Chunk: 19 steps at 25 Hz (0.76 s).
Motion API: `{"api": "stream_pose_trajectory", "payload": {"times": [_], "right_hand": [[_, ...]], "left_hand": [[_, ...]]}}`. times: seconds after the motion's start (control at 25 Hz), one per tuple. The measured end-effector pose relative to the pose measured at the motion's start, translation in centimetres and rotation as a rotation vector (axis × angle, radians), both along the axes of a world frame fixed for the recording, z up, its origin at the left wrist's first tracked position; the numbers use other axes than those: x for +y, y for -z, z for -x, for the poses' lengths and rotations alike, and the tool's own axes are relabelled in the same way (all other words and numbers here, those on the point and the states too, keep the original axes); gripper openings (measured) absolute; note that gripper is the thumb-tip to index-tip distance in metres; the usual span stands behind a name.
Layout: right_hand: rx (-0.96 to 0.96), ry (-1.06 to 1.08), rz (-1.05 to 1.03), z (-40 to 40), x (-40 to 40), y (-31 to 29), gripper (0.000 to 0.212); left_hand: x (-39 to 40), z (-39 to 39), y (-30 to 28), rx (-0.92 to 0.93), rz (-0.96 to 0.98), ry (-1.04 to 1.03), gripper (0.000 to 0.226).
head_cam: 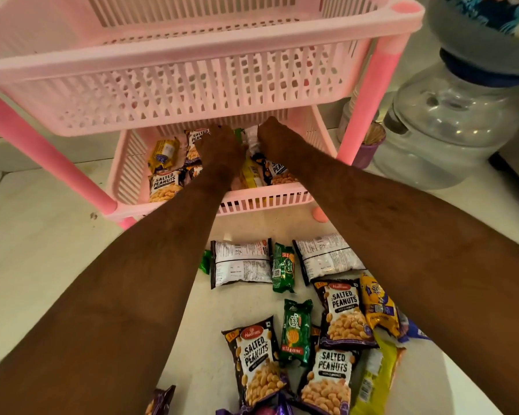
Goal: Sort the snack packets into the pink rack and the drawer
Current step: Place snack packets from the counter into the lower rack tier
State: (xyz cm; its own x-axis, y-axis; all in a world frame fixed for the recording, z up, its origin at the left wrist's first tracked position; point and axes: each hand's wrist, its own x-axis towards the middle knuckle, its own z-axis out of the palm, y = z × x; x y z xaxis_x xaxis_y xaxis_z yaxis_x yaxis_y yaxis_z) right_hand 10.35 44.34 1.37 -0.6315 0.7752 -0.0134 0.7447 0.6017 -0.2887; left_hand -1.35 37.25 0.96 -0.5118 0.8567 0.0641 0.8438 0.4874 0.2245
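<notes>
Here, both my arms reach forward into the lower basket [246,202] of the pink rack [168,94]. My left hand [219,145] lies over the packets in the middle of that basket; its fingers are hidden under the upper basket's edge, so I cannot tell whether it grips anything. My right hand [271,136] sits just beside it, up against a white packet [252,139] that stands between the two hands; the fingers are out of sight, grip not clear either.

Left of my left hand, in the basket: a yellow packet [163,154] and a salted peanuts packet [163,187] in front of it. Under my right wrist, another peanut packet [277,172].

Nearer to me, between my forearms on the white surface [42,250], the unsorted pile: two white-backed packets [240,265] face down, a green biscuit packet [283,268] between them, a second green one [296,330] closer in, three peanut packets [256,360] face up, yellow packets [378,307] under my right forearm.

Right of my right arm: a clear water bottle [450,127].
</notes>
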Motion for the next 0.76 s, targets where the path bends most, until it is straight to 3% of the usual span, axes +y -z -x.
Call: {"api": "stream_pose_trajectory", "payload": {"times": [0.2,0.36,0.48,0.64,0.76], "right_hand": [[-0.163,0.072,0.005,-1.0,-0.8,-1.0,0.038],[0.239,0.105,0.117,-2.8,-4.0,-3.2,0.044],[0.46,0.058,0.032,-5.2,-8.9,-5.3,0.039],[0.483,0.066,-0.125,-7.7,-15.3,-6.1,0.029],[0.459,0.077,-0.047,-9.7,-19.1,-4.5,0.028]], "left_hand": [[-0.9,-0.1,-1.7,0.086,0.025,0.058,0.023],[-3.5,-0.4,-3.3,0.143,-0.036,0.142,0.027],[-6.4,-1.6,-4.6,0.123,-0.1,0.207,0.033],[-11.3,-3.6,-6.3,0.082,-0.201,0.232,0.037],[-15.2,-5.3,-6.0,0.096,-0.243,0.263,0.035]]}}
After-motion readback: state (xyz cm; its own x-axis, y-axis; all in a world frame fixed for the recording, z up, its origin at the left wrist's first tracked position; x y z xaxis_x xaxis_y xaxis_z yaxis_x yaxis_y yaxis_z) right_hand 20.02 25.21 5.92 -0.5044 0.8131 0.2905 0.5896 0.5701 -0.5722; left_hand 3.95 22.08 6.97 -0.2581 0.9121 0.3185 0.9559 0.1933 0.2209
